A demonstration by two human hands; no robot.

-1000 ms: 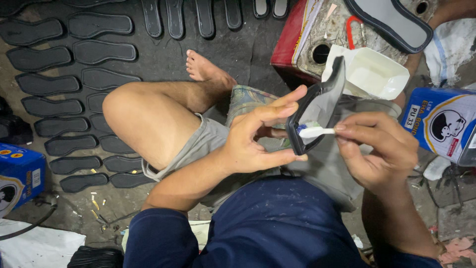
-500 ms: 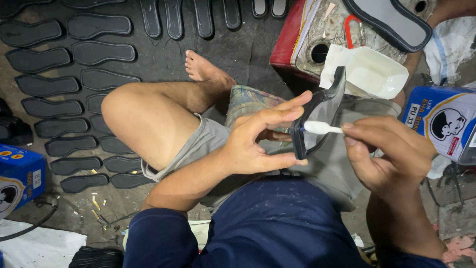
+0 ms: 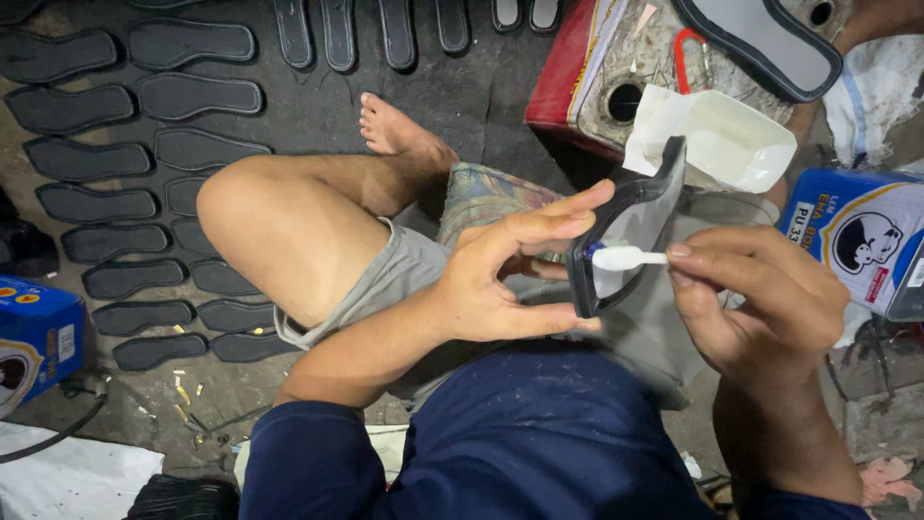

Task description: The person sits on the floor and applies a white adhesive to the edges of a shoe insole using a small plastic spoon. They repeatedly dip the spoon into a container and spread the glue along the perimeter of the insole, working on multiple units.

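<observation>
Seen from above, over a lap in dark blue cloth and grey shorts. Left hand (image 3: 500, 279) grasping a dark shoe sole (image 3: 630, 226), held on edge, thumb under its lower end and index finger stretched across its upper side, fingers (image 3: 558, 223) curled round its rim. Right hand (image 3: 760, 299) pinching a small white brush (image 3: 626, 257) between thumb and forefinger, white tip touching the pale inner face of the sole near the lower end. Just behind the sole, a white open tray (image 3: 722, 140) resting on a red-sided tin can (image 3: 597, 87) with a round hole in its stained top. At the right edge, a blue tin (image 3: 866, 236) with a round black-and-white picture on a white label. At the left edge, a blue box (image 3: 38, 342) with yellow marks. On the floor (image 3: 462, 82), rows of dark flat soles (image 3: 144, 154) laid side by side, beside a bare foot (image 3: 399, 130).
</observation>
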